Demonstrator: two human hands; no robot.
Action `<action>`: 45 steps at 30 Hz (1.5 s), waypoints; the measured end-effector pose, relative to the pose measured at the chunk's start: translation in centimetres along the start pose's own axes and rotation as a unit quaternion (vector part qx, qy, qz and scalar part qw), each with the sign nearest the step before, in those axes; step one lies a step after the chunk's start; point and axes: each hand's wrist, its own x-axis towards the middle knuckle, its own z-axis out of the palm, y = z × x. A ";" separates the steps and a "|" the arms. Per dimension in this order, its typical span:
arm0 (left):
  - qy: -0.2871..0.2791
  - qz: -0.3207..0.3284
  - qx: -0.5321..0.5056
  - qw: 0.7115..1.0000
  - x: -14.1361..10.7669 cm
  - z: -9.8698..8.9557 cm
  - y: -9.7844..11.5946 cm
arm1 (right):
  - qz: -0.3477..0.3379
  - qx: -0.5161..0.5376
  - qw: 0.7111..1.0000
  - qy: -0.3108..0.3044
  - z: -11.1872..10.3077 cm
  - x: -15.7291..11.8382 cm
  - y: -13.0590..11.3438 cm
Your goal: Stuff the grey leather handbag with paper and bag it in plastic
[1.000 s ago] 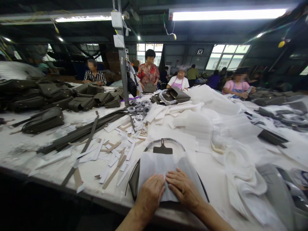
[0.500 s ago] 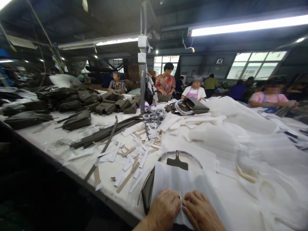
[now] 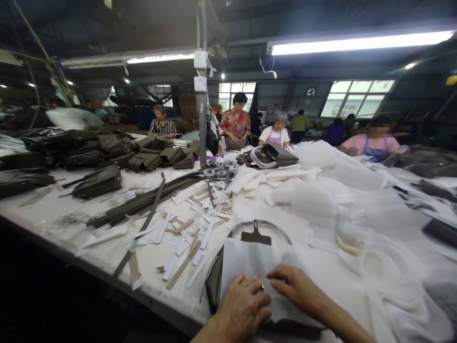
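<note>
Bench (image 3: 39, 209) in white runs across the view, its right half carrying a broad heap of white sheets (image 3: 321, 164), its far left a pile of dark bags (image 3: 85, 150). A bundle of dark straps (image 3: 153, 197) lies nearer the middle. At the near edge, a dark bag (image 3: 214, 282) lies under a pale sheet (image 3: 239, 259). Over that sheet the left hand (image 3: 246, 302) is palm down, fingers loosely spread, gripping nothing; the right hand (image 3: 291, 286) is just beside it, fingers bent and apart, contact unclear. Beyond them arches a wrapped handle (image 3: 277, 226), around a dark tab (image 3: 256, 237). A small ring (image 3: 262, 287) sits on a left finger.
</note>
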 end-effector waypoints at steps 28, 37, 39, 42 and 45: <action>0.020 -0.039 -0.102 0.994 0.4 0.0 -1.1 | -0.035 -0.201 0.973 0.113 3.1 3.2 0.1; -0.030 -0.153 0.023 0.987 4.4 -2.8 -0.1 | -0.073 -0.192 0.971 0.120 4.4 2.9 2.6; 0.004 -0.126 0.080 0.989 4.3 -0.8 -0.5 | -0.071 -0.198 0.970 0.122 4.4 3.0 2.6; 0.085 -0.071 0.112 0.988 3.3 1.7 -1.7 | -0.066 -0.202 0.970 0.120 4.4 3.0 2.4; 0.127 -0.056 0.144 0.980 2.6 2.9 -2.8 | -0.049 -0.191 0.976 0.098 4.0 2.8 1.8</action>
